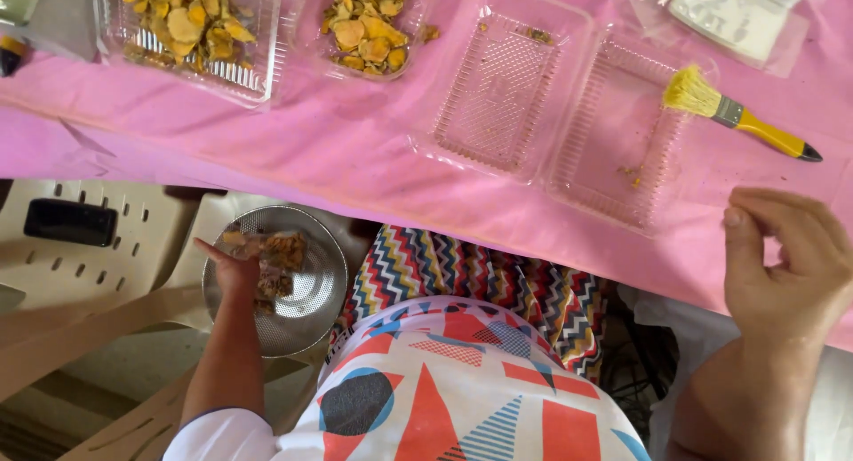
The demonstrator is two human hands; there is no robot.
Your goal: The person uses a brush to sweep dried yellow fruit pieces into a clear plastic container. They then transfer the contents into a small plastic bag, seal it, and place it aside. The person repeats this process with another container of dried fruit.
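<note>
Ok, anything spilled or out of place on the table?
Slightly. One yellow piece lies on the pink cloth outside the small tray, and crumbs dot the empty tray. The brush lies loose beside it. Nothing looks damaged.

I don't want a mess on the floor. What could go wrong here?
The metal sieve sits on a plastic chair beside the person's lap, not on the table. The left hand reaches into it among brown pieces, so a nudge might tip it off. The open clear tray lies near the edge of the pink tablecloth; the right hand or a knee under the cloth could knock it down.
</note>
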